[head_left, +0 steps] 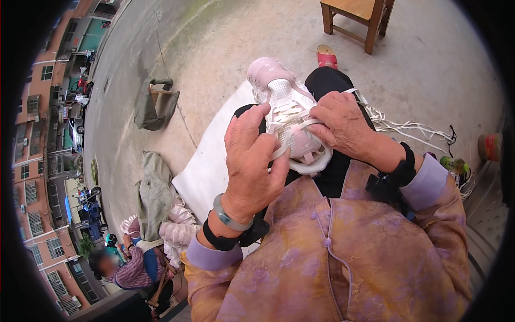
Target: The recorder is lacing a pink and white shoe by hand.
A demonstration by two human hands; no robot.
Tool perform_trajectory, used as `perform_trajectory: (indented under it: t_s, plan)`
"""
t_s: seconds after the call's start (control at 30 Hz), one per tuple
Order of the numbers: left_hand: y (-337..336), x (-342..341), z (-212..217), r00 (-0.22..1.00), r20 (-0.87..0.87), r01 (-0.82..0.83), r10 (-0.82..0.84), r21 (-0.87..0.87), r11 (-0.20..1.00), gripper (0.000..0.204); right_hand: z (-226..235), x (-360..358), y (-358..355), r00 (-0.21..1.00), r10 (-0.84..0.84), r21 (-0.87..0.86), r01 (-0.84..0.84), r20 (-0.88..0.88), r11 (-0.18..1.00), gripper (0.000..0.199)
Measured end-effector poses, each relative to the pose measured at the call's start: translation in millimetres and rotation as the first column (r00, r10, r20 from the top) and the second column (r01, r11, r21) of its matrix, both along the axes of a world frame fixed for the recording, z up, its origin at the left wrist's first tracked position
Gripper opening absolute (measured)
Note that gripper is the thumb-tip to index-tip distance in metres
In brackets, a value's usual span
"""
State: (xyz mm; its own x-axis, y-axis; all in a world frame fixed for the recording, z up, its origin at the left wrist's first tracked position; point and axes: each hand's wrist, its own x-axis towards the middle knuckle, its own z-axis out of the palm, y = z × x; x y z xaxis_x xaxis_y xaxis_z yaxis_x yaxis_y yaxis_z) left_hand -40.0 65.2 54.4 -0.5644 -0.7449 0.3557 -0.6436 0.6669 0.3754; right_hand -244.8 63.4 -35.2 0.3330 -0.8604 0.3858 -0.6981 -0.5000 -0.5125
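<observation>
A pink and white sneaker (268, 72) rests on my lap, its heel away from me and its toe close to my body. White lacing (291, 114) zigzags across its front. My left hand (249, 153) is at the shoe's left side, thumb and fingers closed on a white shoelace (283, 144) that loops over the toe. At the right side my right hand (343, 121) pinches the lace near the eyelets. Its fingertips are partly hidden behind the lace and the shoe.
Loose white laces (399, 126) hang to the right of my knee. A white sheet (206, 161) lies to the left, near more pink shoes (179, 228) and another seated person (137, 268). A wooden stool (357, 16) and a red slipper (326, 57) are ahead.
</observation>
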Motion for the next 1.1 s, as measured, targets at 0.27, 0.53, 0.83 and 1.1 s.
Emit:
perform_trajectory:
  t_s: [0.27, 0.53, 0.83, 1.1]
  plan:
    - [-10, -4, 7, 0.991, -0.11, 0.069, -0.071, -0.022, 0.997, 0.018, 2, -32, 14, 0.994, 0.045, 0.131, -0.059, 0.104, 0.99, 0.016]
    - [-20, -19, -25, 0.989, 0.112, 0.097, -0.093, -0.034, 0.995, 0.029, -67, -209, 92, 0.966, -0.252, 0.485, 0.249, -0.061, 0.838, 0.017]
    - [-17, 8, -45, 0.947, -0.218, -0.192, 0.236, 0.202, 0.96, 0.014, -56, -165, 76, 0.969, -0.222, 0.272, 0.244, -0.11, 0.931, 0.028]
    - [-12, -18, -68, 0.976, -0.174, -0.103, 0.133, 0.172, 0.98, 0.01, 1, -17, 8, 0.989, 0.095, -0.014, -0.094, 0.11, 0.996, 0.045]
